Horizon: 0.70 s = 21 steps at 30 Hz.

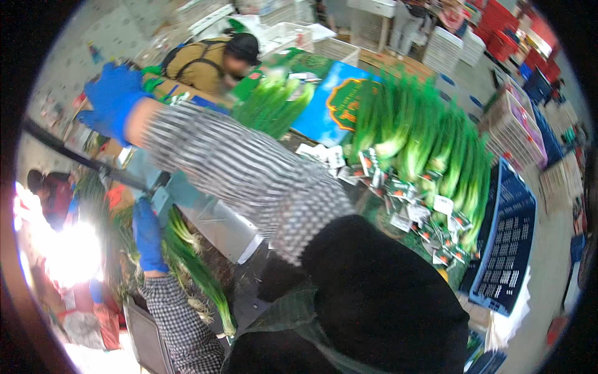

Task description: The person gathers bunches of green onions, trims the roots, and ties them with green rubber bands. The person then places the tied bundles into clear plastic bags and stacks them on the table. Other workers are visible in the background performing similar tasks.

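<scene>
My right hand (112,103), in a blue glove, reaches out at the upper left with its fingers apart and nothing seen in it. Lower down, my gloved left hand (150,240) is up against a grey metal device (161,203) on a dark bar. Its fingers are partly hidden, so any hold is unclear. Beside my left wrist lie loose scallions (201,276) with roots showing. A shiny metal plate (222,231) slopes below my right forearm. Tagged scallion bunches (416,135) lie in a row to the right, their labels (418,212) bearing writing.
A co-worker (201,63) bends over near more scallions (275,105). A blue printed board (338,100) lies under the bunches. A navy plastic crate (507,243) stands at the right, white crates (444,49) behind. Another person (51,196) is at the far left, near strong glare.
</scene>
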{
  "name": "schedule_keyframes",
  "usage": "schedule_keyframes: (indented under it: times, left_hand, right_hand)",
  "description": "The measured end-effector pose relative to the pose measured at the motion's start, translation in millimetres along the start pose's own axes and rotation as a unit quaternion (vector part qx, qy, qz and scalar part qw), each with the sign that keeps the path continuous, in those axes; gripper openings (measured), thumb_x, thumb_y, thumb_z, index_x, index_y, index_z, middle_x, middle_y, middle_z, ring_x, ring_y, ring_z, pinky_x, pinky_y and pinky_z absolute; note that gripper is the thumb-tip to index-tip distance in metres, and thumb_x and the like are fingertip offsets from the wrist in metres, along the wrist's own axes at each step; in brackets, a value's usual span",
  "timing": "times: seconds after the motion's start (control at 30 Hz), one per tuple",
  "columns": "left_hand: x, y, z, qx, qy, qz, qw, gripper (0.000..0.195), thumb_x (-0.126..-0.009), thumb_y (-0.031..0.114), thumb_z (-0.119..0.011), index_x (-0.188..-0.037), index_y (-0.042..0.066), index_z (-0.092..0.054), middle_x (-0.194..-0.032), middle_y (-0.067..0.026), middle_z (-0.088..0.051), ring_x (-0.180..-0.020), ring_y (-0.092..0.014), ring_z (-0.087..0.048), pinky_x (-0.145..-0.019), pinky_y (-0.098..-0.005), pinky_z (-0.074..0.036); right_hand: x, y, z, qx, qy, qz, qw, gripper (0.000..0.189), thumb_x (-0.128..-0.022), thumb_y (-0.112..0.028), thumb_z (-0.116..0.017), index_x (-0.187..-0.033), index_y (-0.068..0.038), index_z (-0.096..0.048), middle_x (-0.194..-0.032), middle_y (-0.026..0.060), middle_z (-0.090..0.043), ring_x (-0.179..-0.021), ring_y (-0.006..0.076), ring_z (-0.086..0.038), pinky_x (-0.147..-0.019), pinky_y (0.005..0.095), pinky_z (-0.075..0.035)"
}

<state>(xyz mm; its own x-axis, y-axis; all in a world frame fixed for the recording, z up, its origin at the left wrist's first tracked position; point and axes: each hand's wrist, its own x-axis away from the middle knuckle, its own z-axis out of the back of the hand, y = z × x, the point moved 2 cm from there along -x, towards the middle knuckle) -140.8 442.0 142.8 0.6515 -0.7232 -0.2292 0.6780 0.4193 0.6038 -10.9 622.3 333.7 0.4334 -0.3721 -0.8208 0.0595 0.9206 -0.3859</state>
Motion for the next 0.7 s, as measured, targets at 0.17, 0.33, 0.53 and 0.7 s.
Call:
schedule_keyframes:
  times: [0.17,0.33,0.53,0.7]
  left_hand:
    - [-8.2,-5.8,2.3,-0.087,0.030,-0.097,0.991,0.049,-0.095,0.032,-0.038,-0.124,-0.005,-0.049,-0.122,-0.0245,-0.053,-0.111,-0.036,-0.052,-0.093,-0.0393,-0.040]
    - [-13.4,-23.9,2.5,-0.184,0.005,-0.107,0.977,0.049,-0.095,0.033,-0.036,-0.125,-0.004,-0.049,-0.125,-0.0238,-0.052,-0.114,-0.036,-0.050,-0.096,-0.0389,-0.037]
    - [-11.0,-21.8,-4.9,0.003,0.040,-0.031,0.999,0.049,-0.097,0.031,-0.034,-0.128,-0.004,-0.048,-0.132,-0.0192,-0.048,-0.122,-0.029,-0.046,-0.102,-0.0359,-0.034]
    - [10.2,-9.0,-5.5,0.166,-0.002,-0.030,0.986,0.046,-0.098,0.028,-0.035,-0.133,-0.001,-0.044,-0.136,-0.0179,-0.046,-0.124,-0.026,-0.044,-0.104,-0.0345,-0.032]
  right_hand:
    - [-15.9,24.8,-32.1,-0.082,-0.196,-0.065,0.975,0.046,-0.084,-0.042,-0.046,-0.088,-0.002,-0.069,-0.085,0.0182,-0.067,-0.080,0.0344,-0.064,-0.074,0.0443,-0.049]
    - [179.2,-2.8,18.3,-0.137,0.001,-0.046,0.989,0.021,-0.084,-0.025,-0.055,-0.075,-0.008,-0.063,-0.071,0.0155,-0.058,-0.061,0.0352,-0.057,-0.055,0.0432,-0.046]
    - [319.2,15.5,43.2,-0.208,-0.067,-0.029,0.975,0.015,-0.084,-0.027,-0.061,-0.088,-0.012,-0.063,-0.083,0.0108,-0.057,-0.071,0.0300,-0.057,-0.056,0.0401,-0.045]
    - [200.4,15.1,32.3,-0.172,-0.077,0.017,0.982,0.022,-0.084,-0.033,-0.061,-0.089,-0.012,-0.063,-0.075,0.0111,-0.059,-0.066,0.0302,-0.058,-0.058,0.0398,-0.046]
